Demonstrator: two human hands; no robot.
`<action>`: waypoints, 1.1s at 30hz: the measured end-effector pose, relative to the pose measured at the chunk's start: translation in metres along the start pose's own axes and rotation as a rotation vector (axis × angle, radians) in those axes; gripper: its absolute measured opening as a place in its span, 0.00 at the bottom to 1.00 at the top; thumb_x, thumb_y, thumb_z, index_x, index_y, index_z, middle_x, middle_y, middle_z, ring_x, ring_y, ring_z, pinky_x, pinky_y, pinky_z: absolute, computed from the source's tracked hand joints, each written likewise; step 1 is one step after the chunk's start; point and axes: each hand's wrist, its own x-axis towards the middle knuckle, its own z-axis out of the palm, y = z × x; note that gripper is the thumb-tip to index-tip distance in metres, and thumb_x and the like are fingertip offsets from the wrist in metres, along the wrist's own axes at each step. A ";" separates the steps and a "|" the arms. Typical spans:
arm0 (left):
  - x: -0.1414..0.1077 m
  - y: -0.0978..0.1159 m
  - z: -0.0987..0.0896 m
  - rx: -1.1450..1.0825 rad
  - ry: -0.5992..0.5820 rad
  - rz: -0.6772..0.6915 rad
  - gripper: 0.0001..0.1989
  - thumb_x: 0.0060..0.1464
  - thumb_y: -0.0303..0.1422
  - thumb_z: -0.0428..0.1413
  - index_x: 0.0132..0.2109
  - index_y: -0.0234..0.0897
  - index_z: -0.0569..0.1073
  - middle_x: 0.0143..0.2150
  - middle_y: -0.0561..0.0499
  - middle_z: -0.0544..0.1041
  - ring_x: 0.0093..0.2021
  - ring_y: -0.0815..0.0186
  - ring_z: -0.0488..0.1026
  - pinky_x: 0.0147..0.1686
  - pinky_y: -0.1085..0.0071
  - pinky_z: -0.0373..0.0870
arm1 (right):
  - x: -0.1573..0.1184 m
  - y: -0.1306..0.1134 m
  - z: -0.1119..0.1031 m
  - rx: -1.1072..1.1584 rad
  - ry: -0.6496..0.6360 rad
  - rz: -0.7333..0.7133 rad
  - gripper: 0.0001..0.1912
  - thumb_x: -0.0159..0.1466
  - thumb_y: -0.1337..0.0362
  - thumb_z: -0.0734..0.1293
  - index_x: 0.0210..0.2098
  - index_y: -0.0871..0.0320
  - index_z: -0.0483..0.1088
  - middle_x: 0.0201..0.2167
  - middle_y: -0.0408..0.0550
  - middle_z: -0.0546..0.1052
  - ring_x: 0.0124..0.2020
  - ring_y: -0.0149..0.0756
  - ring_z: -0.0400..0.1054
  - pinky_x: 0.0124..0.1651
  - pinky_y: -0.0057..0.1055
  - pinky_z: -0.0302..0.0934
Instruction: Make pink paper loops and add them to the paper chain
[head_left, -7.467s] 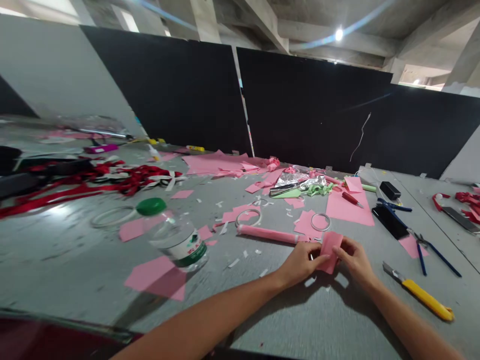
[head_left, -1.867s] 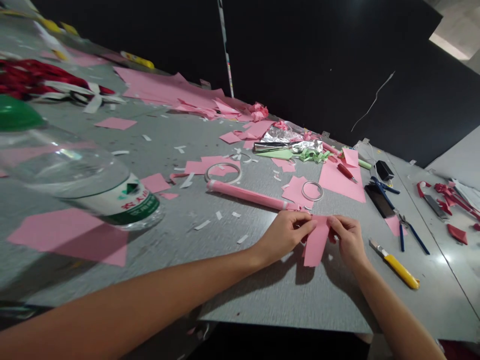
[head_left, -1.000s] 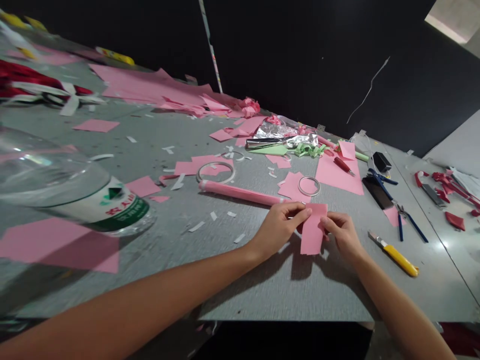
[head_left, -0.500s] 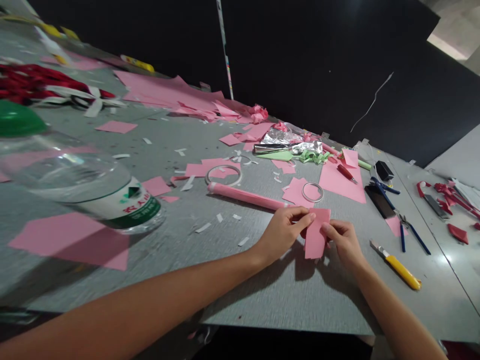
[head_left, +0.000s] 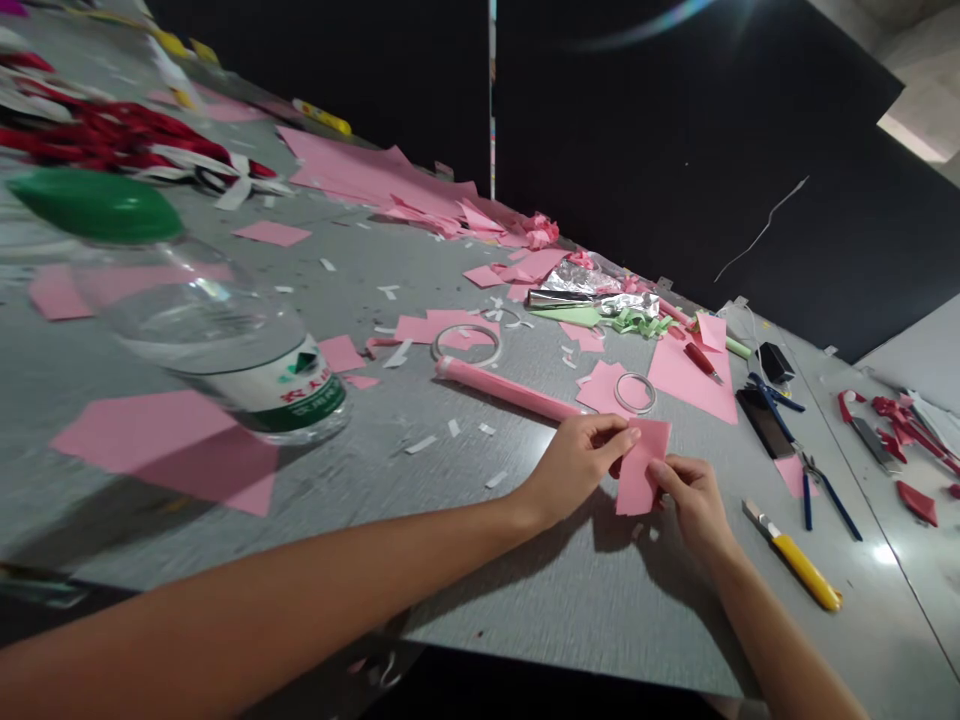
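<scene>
Between my two hands is a small rectangular piece of pink paper [head_left: 643,472], held a little above the grey table. My left hand [head_left: 581,460] pinches its upper left edge between thumb and fingers. On its right edge, my right hand [head_left: 691,497] grips with the thumb in front and the fingers behind. A long pink paper roll [head_left: 510,388] lies just beyond my left hand. Past the paper, a roll of tape [head_left: 635,392] rests on a pink scrap. A yellow utility knife [head_left: 799,560] lies to the right of my right hand.
A water bottle [head_left: 247,360] with a green cap stands at left. Blue-handled pliers [head_left: 821,480] and a phone [head_left: 765,422] lie at right. Pink sheets [head_left: 375,175], foil [head_left: 581,277] and green strips [head_left: 637,322] lie along the black wall [head_left: 637,130]. White scraps dot the table [head_left: 465,590].
The camera view has shifted, so most of the table things sit further right in the picture. Both hands keep hold of the pink paper, which is tilted slightly more.
</scene>
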 end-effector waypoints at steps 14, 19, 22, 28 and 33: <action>0.001 -0.005 -0.001 -0.046 0.043 0.009 0.20 0.61 0.47 0.61 0.29 0.37 0.72 0.26 0.55 0.70 0.27 0.68 0.68 0.31 0.71 0.68 | 0.001 0.009 -0.004 0.061 -0.069 -0.017 0.25 0.69 0.47 0.72 0.24 0.58 0.74 0.19 0.43 0.70 0.22 0.33 0.61 0.29 0.31 0.54; 0.003 -0.001 -0.004 -0.013 0.069 0.025 0.20 0.62 0.47 0.60 0.29 0.37 0.72 0.25 0.55 0.71 0.27 0.68 0.69 0.31 0.71 0.69 | 0.001 0.003 -0.002 0.047 -0.078 -0.012 0.24 0.68 0.46 0.72 0.24 0.57 0.74 0.19 0.43 0.71 0.21 0.33 0.62 0.27 0.32 0.54; 0.003 -0.001 -0.003 -0.007 0.075 0.020 0.19 0.62 0.45 0.60 0.29 0.37 0.73 0.25 0.55 0.71 0.27 0.68 0.69 0.31 0.71 0.69 | 0.000 -0.001 -0.001 0.032 -0.059 -0.022 0.25 0.68 0.47 0.72 0.22 0.57 0.72 0.19 0.43 0.70 0.21 0.32 0.62 0.27 0.31 0.55; 0.002 -0.002 -0.003 -0.012 0.091 0.018 0.15 0.62 0.42 0.60 0.30 0.37 0.75 0.26 0.55 0.73 0.27 0.68 0.69 0.31 0.72 0.69 | -0.001 -0.006 0.002 0.013 -0.061 -0.016 0.25 0.67 0.45 0.72 0.23 0.57 0.72 0.19 0.43 0.71 0.21 0.33 0.64 0.28 0.32 0.57; 0.004 -0.002 -0.005 0.003 0.108 0.028 0.16 0.62 0.42 0.60 0.30 0.36 0.75 0.26 0.54 0.72 0.28 0.68 0.70 0.31 0.71 0.69 | 0.000 -0.007 0.003 0.038 -0.067 -0.006 0.26 0.67 0.44 0.72 0.22 0.57 0.73 0.19 0.43 0.71 0.20 0.32 0.64 0.27 0.31 0.57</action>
